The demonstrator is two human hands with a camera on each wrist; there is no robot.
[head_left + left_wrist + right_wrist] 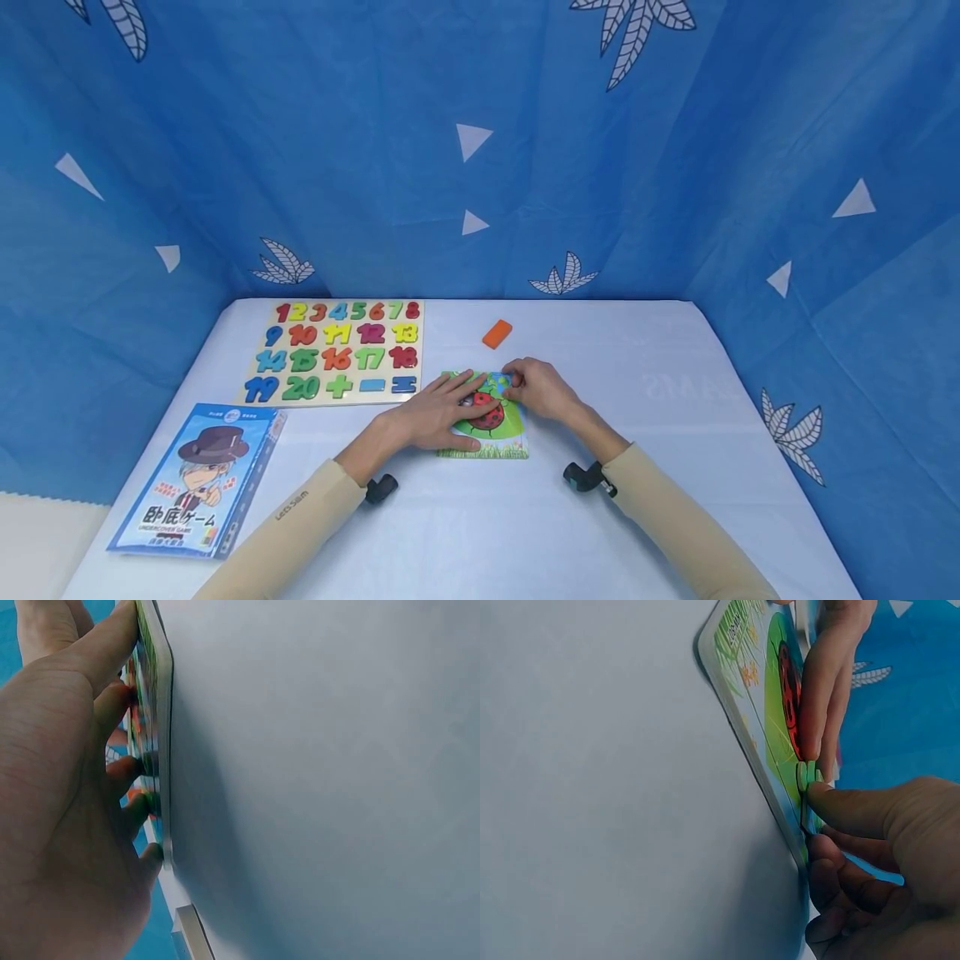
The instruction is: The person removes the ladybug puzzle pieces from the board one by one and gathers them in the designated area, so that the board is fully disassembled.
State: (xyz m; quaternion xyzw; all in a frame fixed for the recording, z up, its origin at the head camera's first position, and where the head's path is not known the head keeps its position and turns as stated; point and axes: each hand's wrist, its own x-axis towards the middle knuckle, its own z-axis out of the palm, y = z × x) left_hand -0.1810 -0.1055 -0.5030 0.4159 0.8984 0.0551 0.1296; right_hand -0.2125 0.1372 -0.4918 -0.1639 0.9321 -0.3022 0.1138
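A ladybug jigsaw board point(491, 451) lies flat on the white table, with a red ladybug, a green leaf and grass printed on it. My left hand point(431, 414) rests across its left side, fingers spread and straight, the fingertips touching the picture; in the left wrist view they press its face. At the board's upper right corner, my right hand point(546, 390) has curled fingers. The right wrist view shows its thumb and index finger pinching a green-and-blue puzzle piece point(811, 774) that stands slightly proud of the board. Its far side is hidden.
An orange block point(497, 334) lies beyond the board. To the left is a number board point(322, 401) with coloured numerals, and nearer, a blue game box point(202, 483). Blue patterned cloth point(510, 167) encloses the table's back and sides.
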